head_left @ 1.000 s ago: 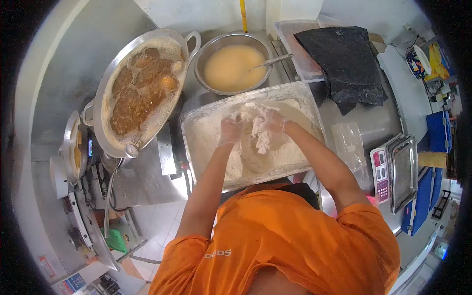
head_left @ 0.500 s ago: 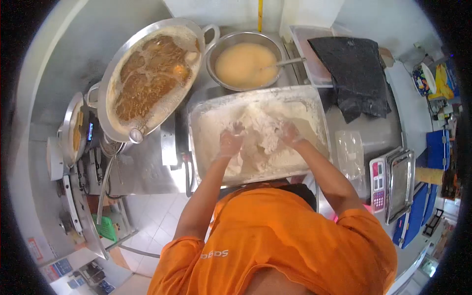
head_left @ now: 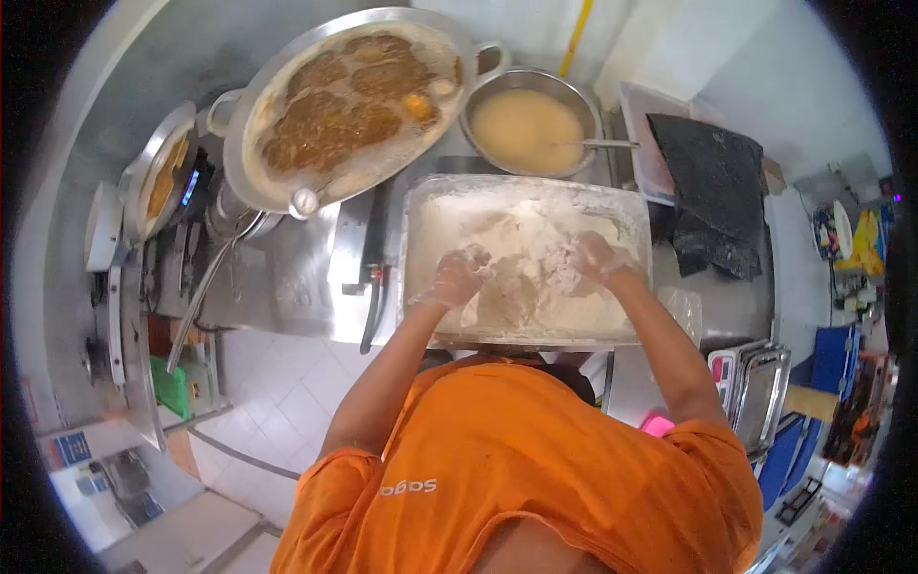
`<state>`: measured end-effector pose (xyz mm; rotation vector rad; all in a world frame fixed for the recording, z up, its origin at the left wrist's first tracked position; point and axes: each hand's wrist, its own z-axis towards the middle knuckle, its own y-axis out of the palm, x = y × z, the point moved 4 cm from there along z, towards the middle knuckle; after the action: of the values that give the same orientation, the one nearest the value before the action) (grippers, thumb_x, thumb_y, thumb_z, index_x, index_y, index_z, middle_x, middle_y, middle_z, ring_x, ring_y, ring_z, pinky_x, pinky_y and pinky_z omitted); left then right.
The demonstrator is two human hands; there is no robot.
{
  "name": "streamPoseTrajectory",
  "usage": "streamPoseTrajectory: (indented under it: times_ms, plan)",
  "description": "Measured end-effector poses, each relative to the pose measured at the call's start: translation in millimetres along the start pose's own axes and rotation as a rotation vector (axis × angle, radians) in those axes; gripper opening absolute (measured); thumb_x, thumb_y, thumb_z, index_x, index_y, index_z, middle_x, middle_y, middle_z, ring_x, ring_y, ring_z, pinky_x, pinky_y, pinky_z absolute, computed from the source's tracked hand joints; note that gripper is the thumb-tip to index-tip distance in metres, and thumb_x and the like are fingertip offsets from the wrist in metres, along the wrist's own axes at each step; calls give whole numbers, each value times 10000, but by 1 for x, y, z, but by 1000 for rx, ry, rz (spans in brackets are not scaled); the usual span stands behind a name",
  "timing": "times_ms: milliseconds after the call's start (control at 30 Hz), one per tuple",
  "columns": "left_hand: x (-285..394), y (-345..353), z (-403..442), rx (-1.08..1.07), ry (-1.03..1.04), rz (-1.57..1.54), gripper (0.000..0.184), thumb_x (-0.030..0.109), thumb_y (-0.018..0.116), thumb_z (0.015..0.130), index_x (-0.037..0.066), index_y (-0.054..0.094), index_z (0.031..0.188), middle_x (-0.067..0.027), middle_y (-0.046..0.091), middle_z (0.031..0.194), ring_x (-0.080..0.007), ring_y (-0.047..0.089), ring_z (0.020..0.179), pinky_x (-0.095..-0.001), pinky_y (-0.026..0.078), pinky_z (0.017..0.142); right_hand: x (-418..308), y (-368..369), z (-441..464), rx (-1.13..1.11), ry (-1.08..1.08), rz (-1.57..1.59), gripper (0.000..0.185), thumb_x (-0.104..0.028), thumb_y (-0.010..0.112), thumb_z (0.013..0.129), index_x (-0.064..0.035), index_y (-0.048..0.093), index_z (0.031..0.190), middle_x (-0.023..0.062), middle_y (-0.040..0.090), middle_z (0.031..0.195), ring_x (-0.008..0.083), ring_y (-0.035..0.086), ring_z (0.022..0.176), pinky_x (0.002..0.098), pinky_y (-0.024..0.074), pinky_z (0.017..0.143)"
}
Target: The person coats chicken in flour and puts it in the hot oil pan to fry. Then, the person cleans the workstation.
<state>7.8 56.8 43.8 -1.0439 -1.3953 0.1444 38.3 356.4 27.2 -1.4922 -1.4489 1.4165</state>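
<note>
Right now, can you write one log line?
left hand: in tray, fingers curled | right hand: at floury clump | pan: foamy | bowl: handle sticking out

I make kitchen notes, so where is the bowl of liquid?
Head view, top centre: the bowl sits right of the large pan, beyond the powdery tray.

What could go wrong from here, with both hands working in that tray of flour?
The bubbling pan could spit hot liquid toward the arms. The handle sticking out over the bowl's rim might get knocked. Loose flour may spill over the tray's near edge.
</note>
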Motion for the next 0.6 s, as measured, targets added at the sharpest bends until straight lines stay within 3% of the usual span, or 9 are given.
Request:
streamPoseTrajectory:
  times_ms: [67,133,200,233,300,433,500,600]
  plan:
    - [3,-8,-9,-95,-73,-125,325,136,684,846,34,651,1153,-119,685,1158,-225,659,1043,-338,511,898,-15,-43,-5,37,-16,-60,274,-182,644,756,29,648,931,245,624,912,406,601,850,465,488,793]
    - [-4,-8,-15,-138,-85,-314,317,106,679,841,12,649,1142,-125,678,1168,-224,655,1039,-331,509,906,-37,-88,-17,192,-86,-172,281,-102,589,797,-37,695,1049,225,633,1125,368,603,1056,430,482,919]
    - [2,-21,-21,-139,-5,-329,319,83,674,839,-5,644,1144,-129,678,1159,-223,653,1034,-327,505,915,-69,-152,2,260,-272,-90,329,-127,617,799,-69,694,1114,176,628,1198,339,596,1084,399,478,955]
    - [5,-30,-27,-139,34,-335,320,72,672,838,-13,642,1145,-131,678,1155,-223,652,1031,-325,503,919,-90,-184,9,213,-286,189,324,-139,641,796,-59,693,1106,169,630,1192,328,600,1070,393,480,947]
    - [15,-54,-41,-132,77,-328,314,128,668,840,0,654,1126,-141,681,1118,-244,655,1011,-338,502,912,-156,-252,22,197,-302,339,325,-157,674,794,-42,691,1097,158,641,1168,310,608,1028,381,483,926]
    - [7,-97,-54,-97,330,-247,339,243,671,781,2,653,1019,-211,665,967,-352,643,911,-415,496,827,-297,-343,93,428,-471,-162,328,-167,692,813,-22,684,1108,148,671,1100,269,621,935,358,489,876]
    - [-12,-100,-59,-91,341,-237,329,255,671,770,10,641,987,-230,654,947,-376,636,892,-443,490,813,-377,-366,146,501,-552,-165,328,-161,691,826,-18,681,1121,147,681,1085,242,627,917,355,492,861]
    - [-38,-137,-85,-58,335,-348,314,252,666,784,32,624,1004,-229,655,909,-375,639,884,-471,488,794,-489,-384,228,451,-521,99,332,-124,667,839,-24,671,1156,143,687,1100,214,639,936,362,503,862]
